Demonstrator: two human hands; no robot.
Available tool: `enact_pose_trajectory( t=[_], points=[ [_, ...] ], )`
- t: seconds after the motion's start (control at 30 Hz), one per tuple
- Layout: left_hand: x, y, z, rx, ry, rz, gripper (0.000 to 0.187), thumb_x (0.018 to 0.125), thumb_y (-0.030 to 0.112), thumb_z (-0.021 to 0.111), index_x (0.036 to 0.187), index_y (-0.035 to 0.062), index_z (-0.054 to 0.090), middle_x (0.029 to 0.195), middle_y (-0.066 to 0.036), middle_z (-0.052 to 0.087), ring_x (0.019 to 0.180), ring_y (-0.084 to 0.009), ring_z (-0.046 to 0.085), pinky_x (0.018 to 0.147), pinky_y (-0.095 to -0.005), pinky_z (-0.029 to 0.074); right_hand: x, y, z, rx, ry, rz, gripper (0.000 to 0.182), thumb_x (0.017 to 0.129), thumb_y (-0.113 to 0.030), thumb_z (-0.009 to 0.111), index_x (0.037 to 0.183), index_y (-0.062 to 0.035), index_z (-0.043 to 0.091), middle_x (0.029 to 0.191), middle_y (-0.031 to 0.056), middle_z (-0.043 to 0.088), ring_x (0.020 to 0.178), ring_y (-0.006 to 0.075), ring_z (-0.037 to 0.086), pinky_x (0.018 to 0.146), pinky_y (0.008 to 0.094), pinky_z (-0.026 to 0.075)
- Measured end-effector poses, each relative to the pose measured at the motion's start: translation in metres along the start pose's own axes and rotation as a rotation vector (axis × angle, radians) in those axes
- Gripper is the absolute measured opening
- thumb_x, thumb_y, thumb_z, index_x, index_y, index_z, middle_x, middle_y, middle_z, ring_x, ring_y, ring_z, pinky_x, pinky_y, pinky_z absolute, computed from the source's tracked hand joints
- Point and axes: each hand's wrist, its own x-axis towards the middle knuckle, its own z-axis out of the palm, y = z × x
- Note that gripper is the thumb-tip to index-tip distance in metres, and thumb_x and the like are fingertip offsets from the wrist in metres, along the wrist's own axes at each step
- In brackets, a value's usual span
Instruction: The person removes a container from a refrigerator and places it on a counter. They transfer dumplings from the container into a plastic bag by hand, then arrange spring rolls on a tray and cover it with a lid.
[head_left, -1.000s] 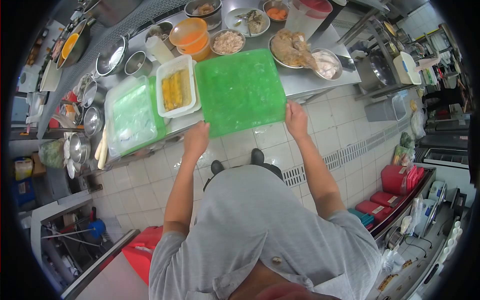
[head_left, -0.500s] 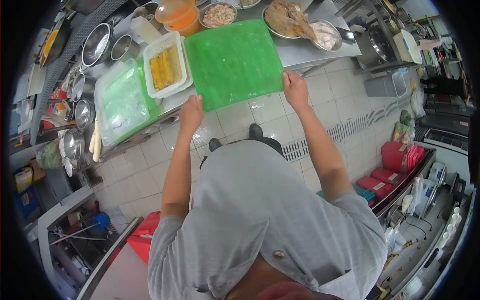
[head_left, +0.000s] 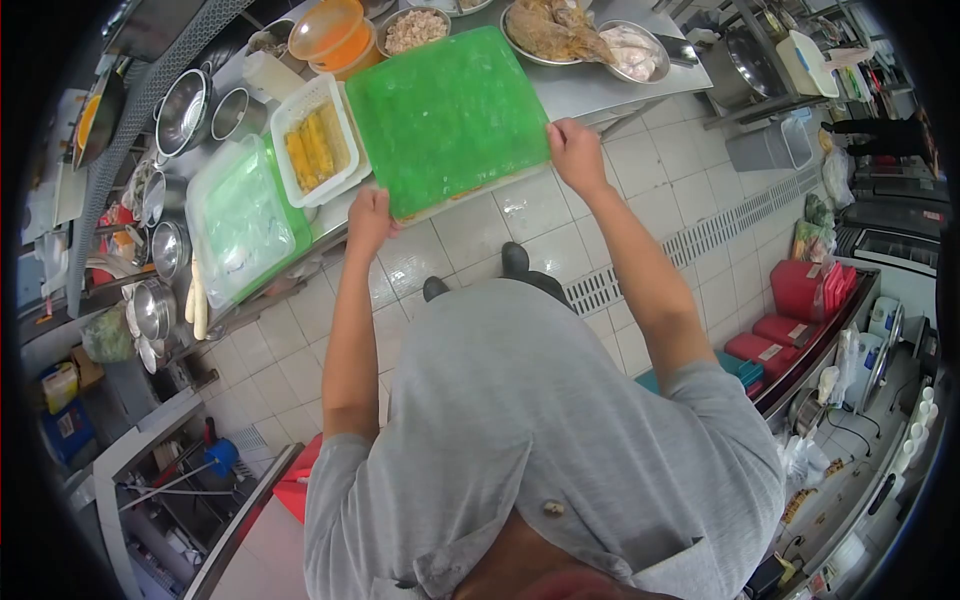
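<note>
A large green cutting board lies nearly flat at the front edge of the steel table. My left hand is closed on its near left corner, and my right hand grips its near right corner. Both thumbs show at the board's rim; the fingers beneath are hidden. Just left of the board stands a white plastic basket with yellow pieces in it. Behind the board are a bowl of chopped pale meat and a bowl heaped with brown meat.
Farther left, a clear plastic lid or tray rests on another green board. Metal bowls crowd the table's left side. A bowl of whitish food sits near the right end. Tiled floor with a drain grate lies below.
In the view, the board and both hands have shifted slightly left. The board's near edge now shows a pale strip beneath it. Both hands keep their hold.
</note>
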Motion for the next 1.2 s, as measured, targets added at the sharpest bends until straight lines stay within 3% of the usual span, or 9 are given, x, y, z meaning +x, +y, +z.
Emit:
enact_pose_trajectory(
  t=[0.13, 0.33, 0.47, 0.57, 0.67, 0.77, 0.87, 0.97, 1.2],
  points=[
    [-0.024, 0.004, 0.004, -0.163, 0.018, 0.014, 0.020, 0.102, 0.016, 0.059, 0.104, -0.0022, 0.049, 0.082, -0.013, 0.066, 0.063, -0.0215, 0.072, 0.045, -0.0305, 0.053, -0.023, -0.015, -0.007, 0.058, 0.057, 0.059, 0.017, 0.095, -0.017, 0.067, 0.091, -0.0001, 0.067, 0.080, 0.0210, 0.069, 0.074, 0.0397, 0.068, 0.066, 0.0475, 0.053],
    [-0.026, 0.011, 0.000, -0.003, -0.005, 0.034, 0.026, 0.096, 0.014, 0.067, 0.106, -0.0016, 0.049, 0.089, -0.015, 0.066, 0.063, -0.0216, 0.072, 0.049, -0.0308, 0.055, -0.023, -0.002, -0.003, 0.043, 0.074, 0.041, 0.018, 0.095, -0.019, 0.068, 0.096, -0.0008, 0.066, 0.078, 0.0195, 0.068, 0.071, 0.0389, 0.067, 0.065, 0.0477, 0.053],
    [-0.021, 0.010, -0.009, 0.014, -0.083, -0.046, 0.032, 0.097, 0.018, 0.067, 0.115, -0.0028, 0.050, 0.099, -0.018, 0.066, 0.077, -0.0251, 0.075, 0.053, -0.0326, 0.058, -0.021, 0.004, 0.003, -0.073, 0.052, 0.068, 0.027, 0.097, -0.026, 0.067, 0.097, 0.0007, 0.065, 0.078, 0.0217, 0.067, 0.071, 0.0370, 0.068, 0.066, 0.0476, 0.053],
    [-0.023, 0.003, -0.005, -0.232, -0.156, -0.125, 0.038, 0.100, 0.023, 0.063, 0.125, -0.0045, 0.051, 0.111, -0.020, 0.066, 0.088, -0.0281, 0.075, 0.062, -0.0346, 0.061, -0.022, -0.010, -0.001, 0.356, -0.170, 0.613, 0.037, 0.101, -0.033, 0.062, 0.102, 0.0034, 0.063, 0.081, 0.0161, 0.069, 0.059, 0.0240, 0.069, 0.049, 0.0370, 0.054],
    [-0.021, 0.001, -0.005, -0.549, -0.335, -0.215, 0.042, 0.105, 0.026, 0.057, 0.131, -0.0065, 0.051, 0.120, -0.021, 0.065, 0.094, -0.0304, 0.074, 0.072, -0.0357, 0.062, -0.016, -0.012, -0.004, 0.295, -0.196, 0.564, 0.045, 0.103, -0.038, 0.059, 0.104, 0.0069, 0.062, 0.079, 0.0142, 0.068, 0.055, 0.0192, 0.068, 0.043, 0.0330, 0.053],
    [-0.018, 0.005, -0.005, -0.549, -0.380, -0.168, 0.041, 0.107, 0.026, 0.054, 0.130, -0.0080, 0.051, 0.122, -0.021, 0.065, 0.094, -0.0311, 0.074, 0.077, -0.0357, 0.062, -0.009, 0.004, 0.004, 0.151, -0.050, 0.312, 0.043, 0.101, -0.037, 0.061, 0.092, 0.0048, 0.063, 0.075, 0.0189, 0.069, 0.056, 0.0250, 0.068, 0.050, 0.0392, 0.054],
    [-0.017, 0.010, -0.006, -0.503, -0.342, -0.176, 0.039, 0.107, 0.025, 0.054, 0.127, -0.0083, 0.053, 0.117, -0.019, 0.066, 0.092, -0.0302, 0.074, 0.076, -0.0341, 0.062, 0.009, -0.017, -0.018, 0.241, -0.325, 0.597, 0.043, 0.100, -0.038, 0.063, 0.092, 0.0042, 0.063, 0.078, 0.0218, 0.069, 0.070, 0.0323, 0.071, 0.065, 0.0448, 0.055],
    [-0.003, 0.008, -0.003, -0.431, -0.299, -0.149, 0.037, 0.105, 0.026, 0.057, 0.121, -0.0078, 0.055, 0.106, -0.017, 0.067, 0.086, -0.0281, 0.075, 0.074, -0.0323, 0.062, 0.012, 0.001, 0.003, 0.041, -0.138, 0.337, 0.043, 0.099, -0.039, 0.064, 0.090, 0.0034, 0.062, 0.080, 0.0244, 0.069, 0.081, 0.0390, 0.070, 0.073, 0.0481, 0.053],
    [0.009, -0.003, -0.001, -0.319, -0.253, -0.075, 0.033, 0.101, 0.025, 0.065, 0.106, -0.0075, 0.060, 0.090, -0.014, 0.067, 0.077, -0.0239, 0.074, 0.068, -0.0298, 0.061, 0.013, 0.014, 0.005, 0.070, -0.075, 0.282, 0.041, 0.099, -0.037, 0.065, 0.086, 0.0017, 0.060, 0.079, 0.0244, 0.068, 0.076, 0.0425, 0.066, 0.070, 0.0491, 0.051]
  ],
)
